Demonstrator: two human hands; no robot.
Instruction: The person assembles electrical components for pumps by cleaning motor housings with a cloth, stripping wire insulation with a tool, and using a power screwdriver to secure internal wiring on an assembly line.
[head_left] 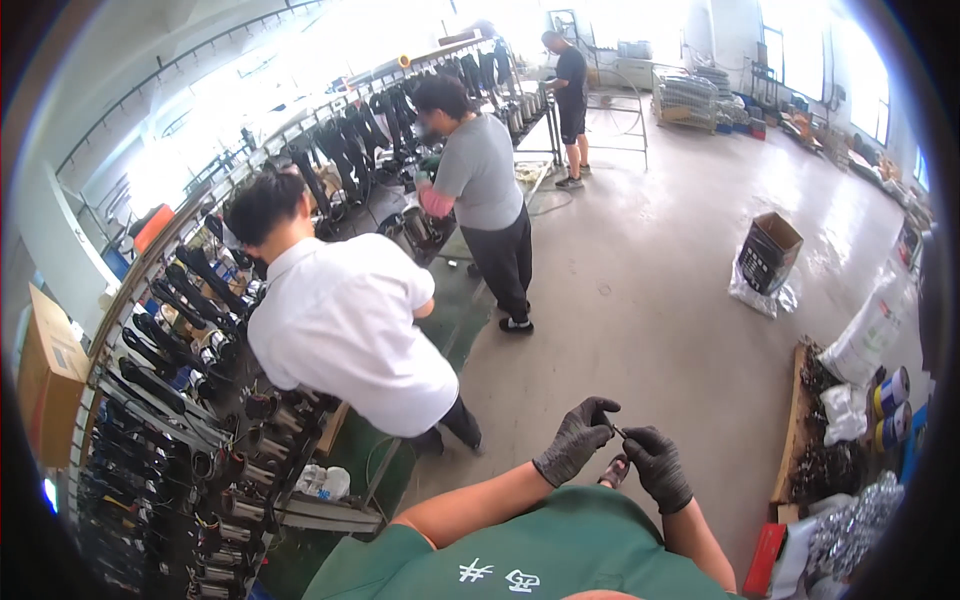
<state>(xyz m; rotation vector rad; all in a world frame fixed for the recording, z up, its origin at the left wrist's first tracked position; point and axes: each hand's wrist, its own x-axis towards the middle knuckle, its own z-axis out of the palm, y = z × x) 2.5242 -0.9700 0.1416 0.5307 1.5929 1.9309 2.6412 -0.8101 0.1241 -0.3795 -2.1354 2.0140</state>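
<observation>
Both of my hands wear dark grey knitted gloves and meet in front of my green shirt. My left hand (576, 441) is closed in a pinch, its fingertips at one end of a thin, short metal-looking piece (621, 433). The other end of that piece is pinched by my right hand (655, 468), whose fingers are curled. Most of the piece is hidden by the fingers, so its kind cannot be made out. Below the hands, one of my feet in an open shoe (615, 470) shows against the floor.
Along the left runs a workbench and rack (185, 330) with black handle-like parts and metal cylinders. Persons in white (345, 320), grey (480, 165) and black (571, 85) stand beside it. An open carton (768, 255) stands on the floor; spools (890, 410) and a dark-parts bin (795, 425) sit right.
</observation>
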